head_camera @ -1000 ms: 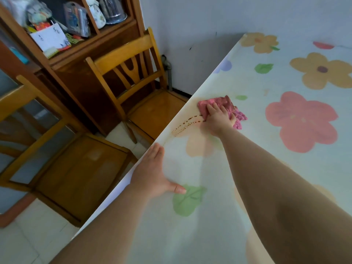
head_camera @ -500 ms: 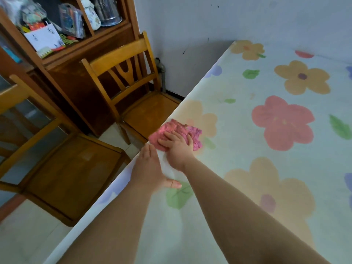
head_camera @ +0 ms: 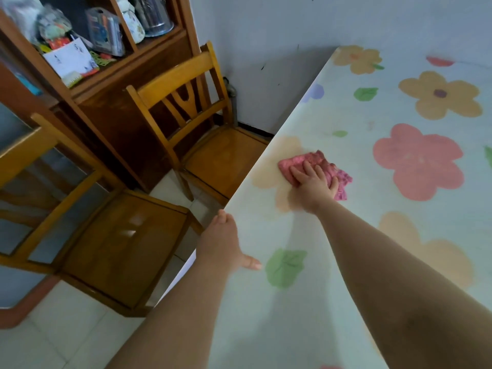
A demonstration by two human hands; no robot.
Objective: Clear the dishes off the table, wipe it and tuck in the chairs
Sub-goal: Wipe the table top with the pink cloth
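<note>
Pressed the pink cloth (head_camera: 302, 161) flat to the table (head_camera: 346, 275) with the right hand (head_camera: 314, 182): fingers spread across the bunched wad, nothing pinched or clutched (thumb lying along the cloth's right flank). Sat close to the table's left edge, on a faded orange flower of the covering. Braced on that same edge with the left hand (head_camera: 221, 243): palm down, thumb splayed onto the top, fingers straight and holding nothing, tips possibly over the rim, though hard to tell from this angle.

Saw no dishes on the visible stretch of table. Judged the wiping underway and the tucking-in not yet done, with the near chair (head_camera: 119, 249) standing out just below the left hand and the far chair (head_camera: 221, 161) out beside the wall corner.

Several ways to go wrong from here, as a judgement only:

- Could lose the cloth over the rim. Merely pressed, not gripped, so liable to slide free on a stroke carried too far left and drop onto the far chair's seat or the floor.
- Could sweep crumbs or wet off the edge onto those glossy seats, given the nearness to the rim.
- Could leave streaks and unwiped strips. Bunched rather than folded, so uneven in contact.
- Could slip at the left palm. Weight leaned on a smooth covering, right at the edge.
- Could knock a leg against the near chair when shifting along the table.
</note>
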